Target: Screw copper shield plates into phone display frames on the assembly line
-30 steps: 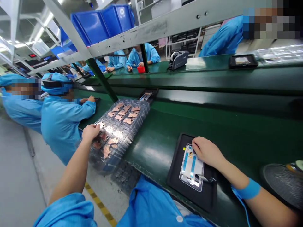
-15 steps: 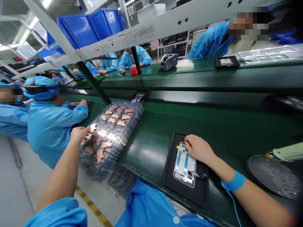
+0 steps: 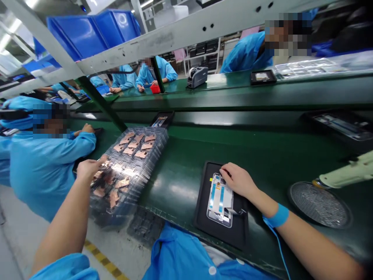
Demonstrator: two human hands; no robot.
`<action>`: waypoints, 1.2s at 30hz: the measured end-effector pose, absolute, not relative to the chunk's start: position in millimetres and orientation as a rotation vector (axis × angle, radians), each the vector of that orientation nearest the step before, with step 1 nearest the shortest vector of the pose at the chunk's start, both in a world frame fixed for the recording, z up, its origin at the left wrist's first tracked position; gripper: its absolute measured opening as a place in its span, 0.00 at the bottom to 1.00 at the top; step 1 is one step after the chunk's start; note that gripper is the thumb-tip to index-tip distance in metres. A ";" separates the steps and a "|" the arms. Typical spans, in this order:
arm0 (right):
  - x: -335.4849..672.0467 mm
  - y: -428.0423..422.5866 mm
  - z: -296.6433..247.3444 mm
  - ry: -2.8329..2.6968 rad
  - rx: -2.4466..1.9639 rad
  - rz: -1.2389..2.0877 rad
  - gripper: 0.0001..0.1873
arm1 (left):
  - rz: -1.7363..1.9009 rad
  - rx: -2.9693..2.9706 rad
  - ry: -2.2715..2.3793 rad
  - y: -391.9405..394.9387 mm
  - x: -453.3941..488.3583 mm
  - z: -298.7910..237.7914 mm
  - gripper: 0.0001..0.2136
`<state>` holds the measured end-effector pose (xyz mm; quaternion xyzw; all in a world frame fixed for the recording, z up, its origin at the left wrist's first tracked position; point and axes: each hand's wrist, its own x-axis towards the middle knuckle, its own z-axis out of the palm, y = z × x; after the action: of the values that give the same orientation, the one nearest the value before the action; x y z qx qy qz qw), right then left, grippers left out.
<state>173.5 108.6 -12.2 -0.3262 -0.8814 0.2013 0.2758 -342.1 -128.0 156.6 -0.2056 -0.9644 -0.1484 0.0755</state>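
Observation:
My left hand (image 3: 89,168) reaches over the near-left edge of a stack of clear plastic trays (image 3: 129,171) that hold several copper-coloured parts. Its fingers are pinched together at a part; what they hold is too small to make out. My right hand (image 3: 239,181) rests, fingers curled down, on the upper right corner of a white device frame with blue strips (image 3: 220,199). That frame lies in a black tray (image 3: 221,225) on the green bench. A blue strap (image 3: 276,217) circles my right wrist.
A round metal mesh disc (image 3: 319,204) with a cream tool (image 3: 346,175) over it lies at the right. Another black tray (image 3: 161,119) sits on the belt behind the stack. Workers in blue coats (image 3: 49,163) sit at left and across the line. Blue bins (image 3: 87,33) stand overhead.
The view has swung, so everything sits further left. My left hand slid from the tray's top toward its near-left edge. The cream tool came into view at right. My right hand stays on the frame.

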 end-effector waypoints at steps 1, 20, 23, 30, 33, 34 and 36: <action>174.5 108.3 -8.3 -2.309 -0.861 0.547 0.14 | -0.500 -0.566 -2.885 -129.7 -334.3 162.1 0.19; 204.2 67.6 20.3 -2.105 -0.736 0.500 0.13 | -1.695 -2.466 -2.543 13.4 -2.2 31.5 0.14; 215.5 80.2 19.5 -1.972 -0.938 0.642 0.10 | -1.183 -2.687 -2.234 7.9 -3.3 16.9 0.16; 211.7 74.5 15.8 -2.132 -0.939 0.805 0.11 | -0.836 -2.727 -1.972 -16.1 -9.6 3.0 0.14; 209.2 68.9 11.6 -2.141 -0.947 0.780 0.11 | -0.907 -2.704 -1.927 -24.9 -10.8 0.9 0.14; 208.1 67.7 10.0 -2.146 -0.937 0.777 0.11 | -0.935 -2.689 -1.914 -26.9 -10.8 -0.3 0.14; 205.1 66.2 6.9 -2.157 -0.913 0.784 0.12 | -0.989 -2.666 -1.885 -28.9 -10.3 -3.0 0.13</action>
<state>205.1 66.2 6.9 -0.3489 -0.8245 0.2996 0.3298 -10.3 -28.9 -3.0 -0.7743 -0.5476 -0.2873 -0.1345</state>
